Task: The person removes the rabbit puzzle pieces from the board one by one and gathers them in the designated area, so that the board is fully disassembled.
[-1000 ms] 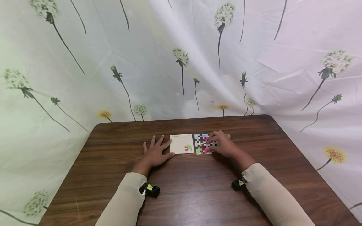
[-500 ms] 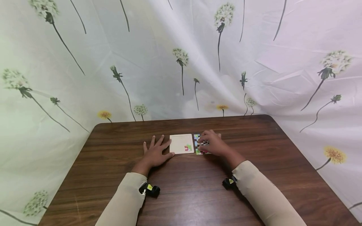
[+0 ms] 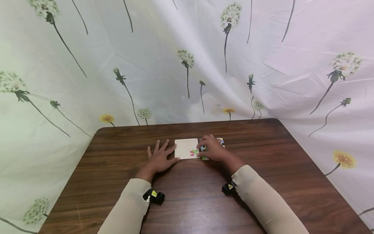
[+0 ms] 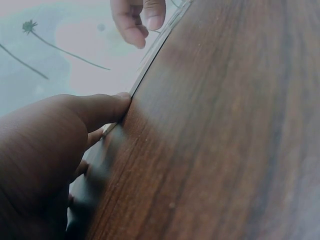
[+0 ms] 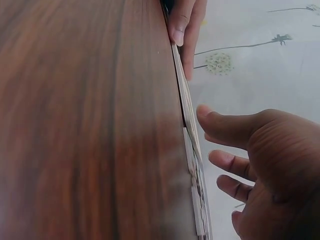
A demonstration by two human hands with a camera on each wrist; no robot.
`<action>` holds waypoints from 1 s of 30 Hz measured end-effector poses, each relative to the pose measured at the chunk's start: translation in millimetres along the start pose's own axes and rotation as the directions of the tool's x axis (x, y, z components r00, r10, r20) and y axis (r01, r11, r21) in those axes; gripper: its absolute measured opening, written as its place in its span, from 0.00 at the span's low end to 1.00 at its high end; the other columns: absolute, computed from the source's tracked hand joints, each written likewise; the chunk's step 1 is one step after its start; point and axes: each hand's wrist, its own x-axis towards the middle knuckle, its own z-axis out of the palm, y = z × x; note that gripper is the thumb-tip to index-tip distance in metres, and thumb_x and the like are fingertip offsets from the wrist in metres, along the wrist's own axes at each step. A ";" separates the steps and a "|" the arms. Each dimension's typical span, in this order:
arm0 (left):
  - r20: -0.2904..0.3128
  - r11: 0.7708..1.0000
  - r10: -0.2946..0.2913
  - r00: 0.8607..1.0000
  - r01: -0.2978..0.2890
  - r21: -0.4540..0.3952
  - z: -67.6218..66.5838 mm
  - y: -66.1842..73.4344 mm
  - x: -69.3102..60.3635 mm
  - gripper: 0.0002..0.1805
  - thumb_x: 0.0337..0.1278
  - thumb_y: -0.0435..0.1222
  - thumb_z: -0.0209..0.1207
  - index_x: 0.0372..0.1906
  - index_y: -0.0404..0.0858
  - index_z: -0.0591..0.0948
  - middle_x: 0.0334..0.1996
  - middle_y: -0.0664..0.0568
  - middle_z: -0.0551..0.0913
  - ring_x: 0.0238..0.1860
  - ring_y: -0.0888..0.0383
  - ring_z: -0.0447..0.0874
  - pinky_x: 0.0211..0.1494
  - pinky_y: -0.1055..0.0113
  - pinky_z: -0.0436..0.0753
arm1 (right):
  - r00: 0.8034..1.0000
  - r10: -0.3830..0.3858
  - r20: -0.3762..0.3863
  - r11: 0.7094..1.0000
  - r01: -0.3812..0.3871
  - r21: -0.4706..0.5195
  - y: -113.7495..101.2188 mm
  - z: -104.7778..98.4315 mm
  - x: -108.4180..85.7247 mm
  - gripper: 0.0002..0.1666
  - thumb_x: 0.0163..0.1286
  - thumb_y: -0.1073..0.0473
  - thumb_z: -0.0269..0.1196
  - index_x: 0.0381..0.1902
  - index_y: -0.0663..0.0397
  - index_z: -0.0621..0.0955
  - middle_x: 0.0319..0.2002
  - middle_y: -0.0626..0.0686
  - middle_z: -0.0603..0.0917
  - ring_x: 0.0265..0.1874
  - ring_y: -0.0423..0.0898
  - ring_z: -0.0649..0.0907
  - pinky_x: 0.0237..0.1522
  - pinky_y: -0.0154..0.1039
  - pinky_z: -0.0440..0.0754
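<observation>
A pale square puzzle board (image 3: 183,145) lies flat on the table, with a small pink and green joined patch (image 3: 194,152) at its lower right corner. My left hand (image 3: 159,161) rests spread at the board's left side, its thumb and a finger touching the edge. Over the board's right edge hovers my right hand (image 3: 214,150), fingers loosely bent. In the right wrist view, that right hand (image 5: 280,160) shows a gap above the board and nothing visible between its fingers. Colourful jigsaw pieces (image 3: 204,148) lie beneath it, partly hidden.
The brown wooden table (image 3: 187,201) carries everything. A dandelion-printed cloth (image 3: 163,81) hangs behind its far edge and along the sides. Each wrist wears a small black camera, such as the left one (image 3: 157,197).
My right hand has moved left across the loose pieces to the board's right edge, uncovering pieces at the far right. The left hand stays put on the board's edge.
</observation>
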 end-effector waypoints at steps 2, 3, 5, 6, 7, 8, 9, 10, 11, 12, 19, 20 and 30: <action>0.003 1.000 -0.004 1.000 0.004 0.001 -0.4 0.7 -0.1 0.42 0.79 0.63 0.55 0.89 0.55 0.62 0.92 0.45 0.46 0.90 0.31 0.27 0.82 0.20 0.27 | 1.000 0.007 0.003 1.000 -0.007 0.003 -1.7 1.7 1.7 0.16 0.71 0.50 0.78 0.52 0.48 0.93 0.61 0.55 0.83 0.65 0.56 0.74 0.70 0.76 0.61; 0.003 1.000 -0.005 1.000 0.005 0.001 -0.5 1.0 -0.2 0.42 0.79 0.63 0.55 0.89 0.55 0.62 0.92 0.45 0.46 0.90 0.31 0.27 0.82 0.20 0.27 | 1.000 0.009 0.003 1.000 -0.009 0.001 -2.5 2.6 2.4 0.16 0.71 0.50 0.78 0.52 0.48 0.93 0.61 0.55 0.83 0.66 0.56 0.74 0.71 0.76 0.60; 0.005 1.000 -0.007 1.000 0.007 -0.001 -0.7 1.5 -0.3 0.41 0.80 0.63 0.55 0.89 0.55 0.62 0.92 0.45 0.46 0.90 0.31 0.27 0.82 0.20 0.27 | 1.000 0.007 0.002 1.000 -0.007 -0.005 -4.7 3.7 3.4 0.15 0.71 0.50 0.78 0.51 0.48 0.93 0.61 0.55 0.82 0.66 0.56 0.74 0.71 0.77 0.61; 0.005 1.000 -0.008 1.000 0.008 -0.002 -0.9 1.8 -0.5 0.41 0.80 0.63 0.56 0.89 0.55 0.62 0.92 0.45 0.46 0.90 0.31 0.27 0.82 0.20 0.27 | 1.000 0.005 0.003 1.000 -0.005 -0.010 -5.8 4.1 3.7 0.15 0.70 0.50 0.78 0.51 0.47 0.94 0.61 0.55 0.82 0.66 0.56 0.74 0.70 0.75 0.62; 0.005 1.000 -0.008 1.000 0.008 -0.003 -1.0 2.0 -0.6 0.41 0.80 0.63 0.56 0.88 0.55 0.62 0.92 0.45 0.46 0.90 0.31 0.27 0.82 0.20 0.27 | 1.000 0.003 0.007 1.000 -0.003 -0.014 -7.0 4.5 4.0 0.15 0.70 0.50 0.78 0.51 0.47 0.94 0.61 0.55 0.82 0.66 0.56 0.74 0.70 0.74 0.62; 0.005 1.000 -0.008 1.000 0.008 -0.003 -1.0 2.1 -0.7 0.41 0.80 0.63 0.56 0.88 0.55 0.62 0.92 0.44 0.46 0.90 0.31 0.27 0.82 0.20 0.27 | 1.000 0.001 0.010 1.000 -0.001 -0.020 -7.7 5.0 4.5 0.14 0.71 0.50 0.78 0.50 0.47 0.94 0.61 0.54 0.82 0.66 0.56 0.74 0.69 0.72 0.62; 0.005 1.000 -0.008 1.000 0.008 -0.002 -0.9 2.1 -0.7 0.41 0.80 0.63 0.56 0.88 0.55 0.62 0.92 0.44 0.46 0.90 0.31 0.27 0.82 0.20 0.27 | 1.000 -0.001 0.012 1.000 0.001 -0.026 -8.5 5.5 5.0 0.13 0.71 0.51 0.78 0.49 0.47 0.94 0.61 0.54 0.82 0.65 0.56 0.74 0.68 0.71 0.63; 0.005 1.000 -0.008 1.000 0.008 -0.001 -0.8 2.1 -0.6 0.41 0.80 0.63 0.56 0.88 0.55 0.62 0.92 0.44 0.46 0.90 0.31 0.27 0.82 0.20 0.27 | 1.000 0.000 0.015 1.000 0.001 -0.030 -9.4 5.8 5.3 0.12 0.71 0.51 0.78 0.49 0.47 0.94 0.60 0.54 0.82 0.65 0.56 0.73 0.68 0.70 0.63; 0.004 1.000 -0.008 1.000 0.008 0.000 -0.6 1.9 -0.5 0.41 0.80 0.63 0.56 0.89 0.55 0.62 0.92 0.44 0.46 0.90 0.31 0.27 0.82 0.20 0.27 | 1.000 0.001 0.019 0.999 0.000 -0.034 -10.0 6.2 5.7 0.12 0.71 0.51 0.78 0.48 0.47 0.94 0.60 0.53 0.82 0.64 0.55 0.73 0.67 0.68 0.63; 0.003 1.000 -0.009 1.000 0.009 0.001 -0.3 1.7 -0.3 0.41 0.80 0.63 0.56 0.89 0.56 0.62 0.92 0.45 0.46 0.90 0.32 0.27 0.82 0.20 0.27 | 1.000 0.003 0.022 0.999 -0.002 -0.038 -10.4 6.6 6.0 0.11 0.71 0.52 0.78 0.48 0.47 0.94 0.59 0.53 0.82 0.63 0.55 0.73 0.67 0.67 0.63; 0.006 1.000 -0.010 1.000 0.010 0.004 0.4 0.5 2.0 0.42 0.79 0.64 0.55 0.89 0.57 0.61 0.92 0.45 0.46 0.90 0.31 0.27 0.82 0.20 0.27 | 0.999 0.025 0.033 0.999 -0.024 -0.027 -9.7 8.9 8.8 0.08 0.71 0.53 0.78 0.45 0.46 0.94 0.59 0.52 0.81 0.63 0.55 0.72 0.66 0.67 0.61; 0.008 1.000 -0.011 1.000 0.011 0.004 0.2 0.7 2.0 0.42 0.79 0.64 0.55 0.89 0.57 0.61 0.92 0.45 0.46 0.90 0.31 0.27 0.82 0.20 0.26 | 0.999 0.029 0.035 0.999 -0.028 -0.025 -9.6 9.4 9.3 0.08 0.71 0.53 0.78 0.45 0.46 0.94 0.59 0.52 0.81 0.63 0.55 0.72 0.66 0.68 0.61; 0.018 1.000 -0.012 1.000 0.012 -0.015 -0.6 2.8 1.7 0.42 0.78 0.64 0.56 0.88 0.57 0.61 0.92 0.45 0.46 0.91 0.31 0.27 0.83 0.20 0.27 | 0.996 0.074 0.059 0.997 -0.075 0.019 -12.2 9.8 12.0 0.07 0.71 0.55 0.78 0.41 0.48 0.90 0.61 0.54 0.81 0.67 0.58 0.71 0.70 0.70 0.58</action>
